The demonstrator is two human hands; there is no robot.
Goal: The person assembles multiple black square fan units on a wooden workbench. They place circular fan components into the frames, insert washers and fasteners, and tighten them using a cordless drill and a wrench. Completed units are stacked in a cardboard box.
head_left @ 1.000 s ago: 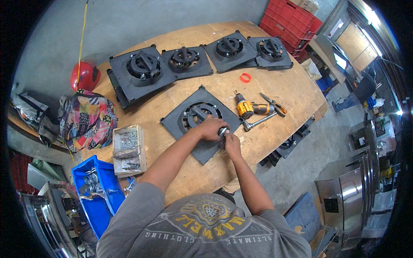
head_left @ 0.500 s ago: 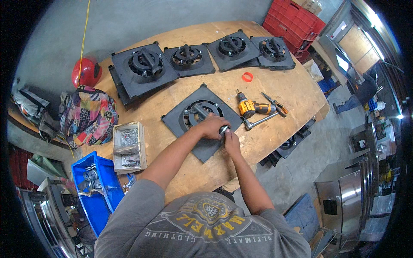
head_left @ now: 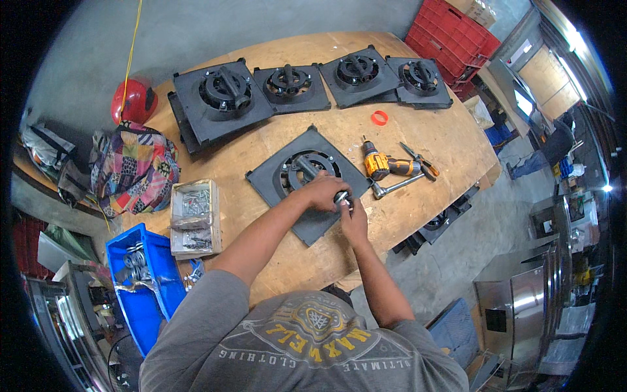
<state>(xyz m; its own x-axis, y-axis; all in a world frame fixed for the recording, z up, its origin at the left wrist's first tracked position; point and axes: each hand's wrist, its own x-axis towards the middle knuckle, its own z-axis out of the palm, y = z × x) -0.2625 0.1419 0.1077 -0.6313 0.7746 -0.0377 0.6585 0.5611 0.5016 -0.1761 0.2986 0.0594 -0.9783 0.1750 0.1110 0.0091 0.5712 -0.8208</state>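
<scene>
A black square plate (head_left: pixel 312 225) with a round slotted centre lies turned cornerwise on the table before me. Across its centre runs a thick black tube-like arm (head_left: pixel 302 166). My left hand (head_left: pixel 323 191) is closed around the near end of this arm, hiding much of it. At that end sits a small round metal piece (head_left: pixel 341 195), with a shiny rim. My right hand (head_left: pixel 354 221) pinches at the metal piece from the near side; its exact shape is partly covered by the fingers.
Several similar black assemblies (head_left: pixel 225 95) line the table's far side. To the right lie a yellow-black drill (head_left: pixel 377 163), a ratchet wrench (head_left: pixel 395 186), pliers (head_left: pixel 424 163) and a red ring (head_left: pixel 379 117). Left are a screw box (head_left: pixel 215 219), blue bin (head_left: pixel 138 300), patterned bag (head_left: pixel 140 166) and red helmet (head_left: pixel 134 101).
Both hands stay at the near end of the black arm. The right fingers have shifted slightly around the metal piece. The view has tilted a little.
</scene>
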